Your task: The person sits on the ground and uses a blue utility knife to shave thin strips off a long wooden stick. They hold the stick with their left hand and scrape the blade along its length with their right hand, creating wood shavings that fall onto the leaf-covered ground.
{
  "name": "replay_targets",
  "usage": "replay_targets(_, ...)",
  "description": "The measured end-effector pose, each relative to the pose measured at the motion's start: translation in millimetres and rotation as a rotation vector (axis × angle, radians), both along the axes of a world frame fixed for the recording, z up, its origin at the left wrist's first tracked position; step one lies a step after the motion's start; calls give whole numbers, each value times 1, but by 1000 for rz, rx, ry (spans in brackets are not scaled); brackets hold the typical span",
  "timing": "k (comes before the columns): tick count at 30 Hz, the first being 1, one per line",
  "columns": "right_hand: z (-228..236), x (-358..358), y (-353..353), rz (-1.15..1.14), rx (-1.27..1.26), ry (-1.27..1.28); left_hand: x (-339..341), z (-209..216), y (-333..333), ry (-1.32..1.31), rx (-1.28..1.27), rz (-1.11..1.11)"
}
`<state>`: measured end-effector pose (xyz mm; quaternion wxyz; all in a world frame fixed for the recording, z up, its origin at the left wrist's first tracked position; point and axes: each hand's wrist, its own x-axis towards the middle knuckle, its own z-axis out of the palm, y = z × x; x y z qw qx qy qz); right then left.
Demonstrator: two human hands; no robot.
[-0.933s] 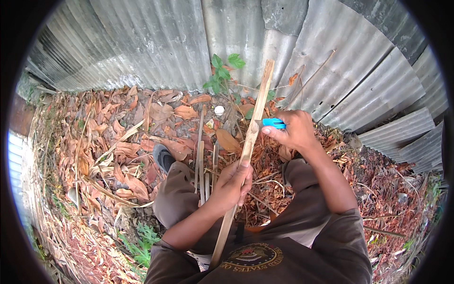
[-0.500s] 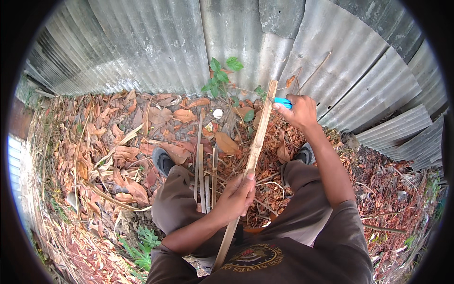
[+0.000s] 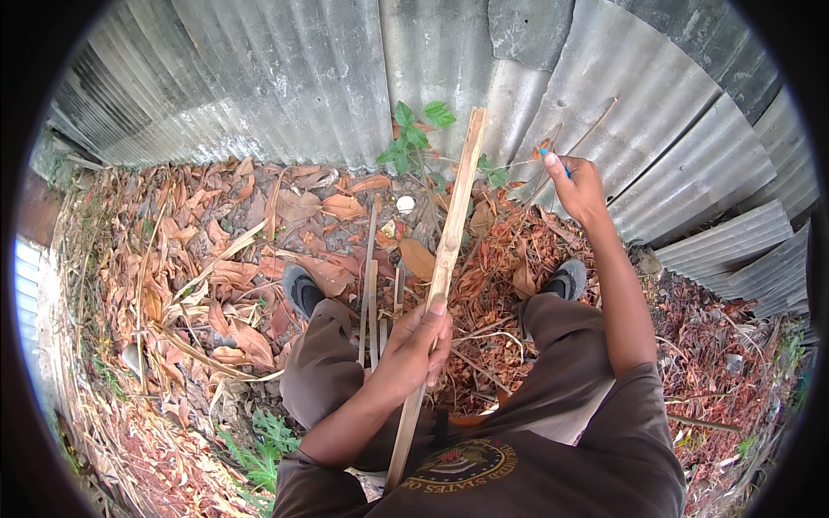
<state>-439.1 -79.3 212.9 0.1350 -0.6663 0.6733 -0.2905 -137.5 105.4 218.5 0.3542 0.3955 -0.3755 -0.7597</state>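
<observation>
My left hand [image 3: 416, 345] is wrapped round a long split bamboo strip [image 3: 451, 237], thumb lying along its face. The strip slants up and away from my lap, its lower end against my shirt and its far end in front of the metal fence. Off to the right of that far end, my right hand [image 3: 580, 192] is closed on a small blue-handled knife [image 3: 546, 153], mostly hidden by the fingers. The knife is apart from the strip, and I cannot make out its blade. Several narrower bamboo strips [image 3: 370, 285] lean between my legs, near my left knee.
A corrugated metal fence [image 3: 285, 86] rises just ahead, with a green leafy plant [image 3: 414, 142] at its foot. Dry leaves [image 3: 250, 341] and reddish shavings cover the ground. A round white object [image 3: 405, 205] lies near the fence. My shoes [image 3: 566, 281] stand apart on both sides.
My right hand with the knife has moved up and right, away from the bamboo strip. The strip's far end has swung up and slightly left; my left hand still grips it.
</observation>
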Motion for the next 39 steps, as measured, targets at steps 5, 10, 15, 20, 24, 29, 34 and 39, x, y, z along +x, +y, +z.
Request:
replay_targets(5, 23, 56, 48, 359, -113, 115, -1, 3, -4, 29, 23, 72)
replay_targets(10, 18, 79, 61, 496, -232, 172, -3, 6, -1, 28, 34, 32)
replay_targets(15, 16, 83, 56, 461, -356, 182, -6, 5, 1, 17, 25, 24)
replay_targets(20, 5, 71, 34, 298, -297, 213, -12, -2, 5, 65, 54, -14)
replay_targets(24, 0, 65, 29, 326, -393, 265, -13, -1, 8, 28, 58, -29)
replay_targets(29, -6, 37, 1, 208, -398, 260, -21, 1, 12, 4, 90, -61)
replay_targets(34, -17, 26, -9, 222, -462, 285, -23, -3, 13, 24, 70, -90)
replay_targets(39, -24, 14, -21, 130, -358, 283, -29, -2, 14, 6, 103, -147)
